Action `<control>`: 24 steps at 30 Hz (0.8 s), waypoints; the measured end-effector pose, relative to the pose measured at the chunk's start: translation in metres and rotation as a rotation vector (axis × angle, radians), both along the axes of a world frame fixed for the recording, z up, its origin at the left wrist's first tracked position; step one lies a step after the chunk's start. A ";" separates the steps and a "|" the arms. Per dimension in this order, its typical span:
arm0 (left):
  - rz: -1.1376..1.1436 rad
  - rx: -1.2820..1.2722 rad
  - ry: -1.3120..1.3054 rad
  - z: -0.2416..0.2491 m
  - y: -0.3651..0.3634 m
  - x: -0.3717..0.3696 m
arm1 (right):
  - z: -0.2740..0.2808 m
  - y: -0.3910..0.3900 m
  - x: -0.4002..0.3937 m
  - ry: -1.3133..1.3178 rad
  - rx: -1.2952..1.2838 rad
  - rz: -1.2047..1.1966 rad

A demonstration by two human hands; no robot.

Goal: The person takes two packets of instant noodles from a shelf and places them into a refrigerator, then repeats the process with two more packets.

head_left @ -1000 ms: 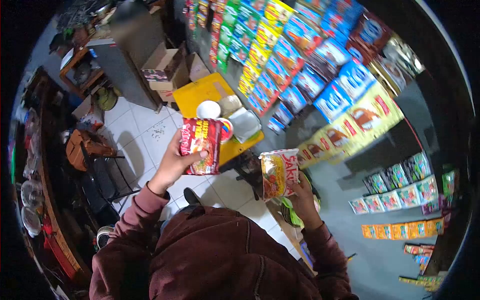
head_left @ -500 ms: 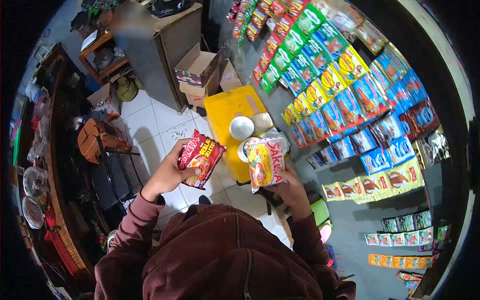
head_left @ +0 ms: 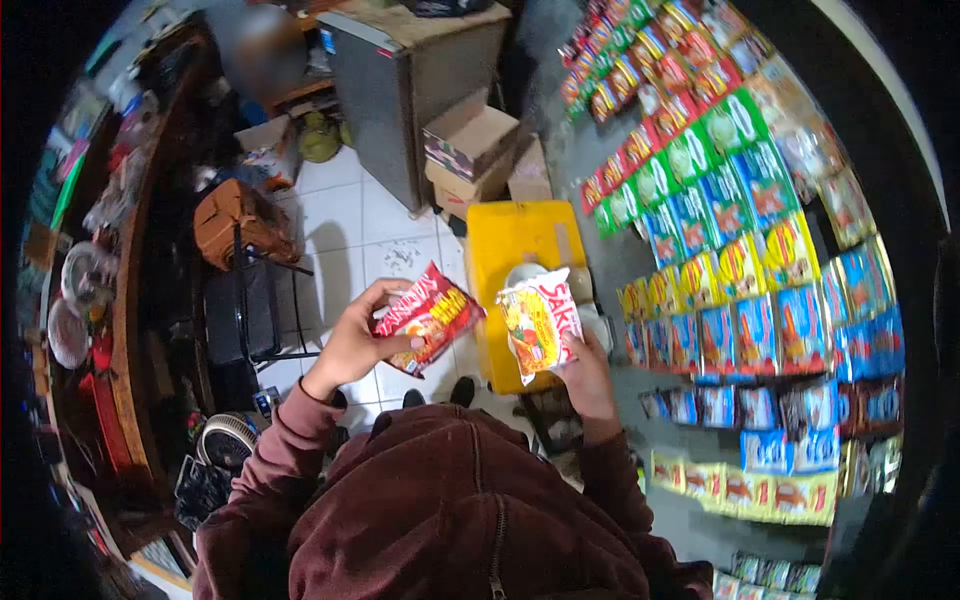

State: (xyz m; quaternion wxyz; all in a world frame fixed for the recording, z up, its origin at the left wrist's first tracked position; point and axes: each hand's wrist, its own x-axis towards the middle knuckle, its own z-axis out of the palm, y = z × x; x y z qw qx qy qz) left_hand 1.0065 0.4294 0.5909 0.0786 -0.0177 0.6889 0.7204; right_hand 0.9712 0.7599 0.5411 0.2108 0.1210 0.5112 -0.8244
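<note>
The left hand (head_left: 352,348) is gripping the red packet (head_left: 425,322), thumb lying over its front and fingers curling behind; the right hand (head_left: 590,382) is gripping the white packet (head_left: 541,325) by its lower right side, near the printed name. Both packets are being held up in front of the body, fronts showing; they are tilting and staying apart, with a narrow gap between them. Behind the white packet, a yellow table (head_left: 500,236) is standing on the tiled floor (head_left: 338,205), and a bowl (head_left: 523,271) is showing only in part; beyond the table, boxes (head_left: 468,184) are sitting beside a grey cabinet (head_left: 375,100); rows of sachets (head_left: 715,262) are hanging on the right; a brown bag (head_left: 238,222) is resting at a black chair (head_left: 240,312) on the left.
</note>
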 end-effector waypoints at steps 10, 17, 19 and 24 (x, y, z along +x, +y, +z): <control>0.382 0.068 0.024 -0.009 -0.005 0.007 | -0.003 -0.022 -0.089 0.077 -0.209 0.129; 0.736 0.156 0.052 -0.005 -0.026 0.017 | -0.009 -0.060 -0.116 0.018 -0.197 0.219; 0.831 0.242 0.076 -0.016 -0.040 0.023 | -0.003 -0.077 -0.117 -0.020 -0.194 0.257; 0.964 0.406 -0.002 -0.028 -0.068 0.032 | -0.004 -0.122 -0.125 0.016 -0.109 0.334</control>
